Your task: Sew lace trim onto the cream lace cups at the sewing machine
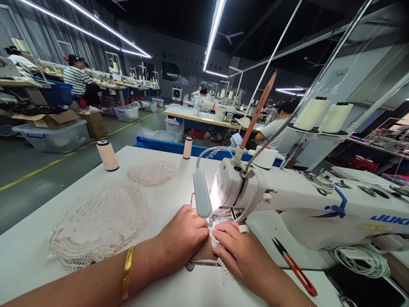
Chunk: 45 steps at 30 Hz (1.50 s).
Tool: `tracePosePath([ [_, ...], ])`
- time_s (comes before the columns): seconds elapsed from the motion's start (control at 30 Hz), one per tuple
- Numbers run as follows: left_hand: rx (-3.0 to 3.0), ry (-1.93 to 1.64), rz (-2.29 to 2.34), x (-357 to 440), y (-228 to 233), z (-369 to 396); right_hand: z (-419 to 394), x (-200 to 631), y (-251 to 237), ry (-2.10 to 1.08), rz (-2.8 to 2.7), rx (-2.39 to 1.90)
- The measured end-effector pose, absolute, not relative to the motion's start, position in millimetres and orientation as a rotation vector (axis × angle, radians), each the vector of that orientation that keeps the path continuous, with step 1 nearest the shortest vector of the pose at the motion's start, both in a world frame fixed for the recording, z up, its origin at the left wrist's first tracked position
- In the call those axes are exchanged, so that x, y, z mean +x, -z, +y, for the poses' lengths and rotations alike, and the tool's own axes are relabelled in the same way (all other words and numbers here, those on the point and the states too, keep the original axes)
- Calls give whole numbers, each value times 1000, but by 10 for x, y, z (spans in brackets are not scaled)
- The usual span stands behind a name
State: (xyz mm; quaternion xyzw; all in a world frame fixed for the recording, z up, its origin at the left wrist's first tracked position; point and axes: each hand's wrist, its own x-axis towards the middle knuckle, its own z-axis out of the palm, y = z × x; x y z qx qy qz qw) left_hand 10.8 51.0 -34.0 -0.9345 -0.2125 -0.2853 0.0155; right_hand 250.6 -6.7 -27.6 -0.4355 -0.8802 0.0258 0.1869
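I have the white bench [168,200] across my foreground, the JUKI sewing machine [287,185] along its right side. On the left lies a broad lace stack [102,226]. The left hand [183,234] is curled nearly closed; the right hand [234,249] is half open, fingers bent. Red-handled thread snips [295,268] lie beyond the right wrist, and a peach thread cone [108,156] stands far left. The narrow lace trim [214,240] runs under the fingertips before the needle; I can't tell whether either hand pinches it.
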Motion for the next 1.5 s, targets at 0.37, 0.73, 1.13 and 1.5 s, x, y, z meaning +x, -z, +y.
tracePosePath([
  [0.37,-2911,881,-785,128,257,533,-5,2544,413,69,-2462,-1326],
  [0.73,-3059,731,-1389,176,217,671,4,2573,459,77,-2457,-1271],
  [1.13,-3094,581,-891,112,26,369,-91,2508,363,29,-2447,-1105],
  [1.5,-3044,789,-793,96,190,423,-83,2470,395,13,-2441,-1206],
])
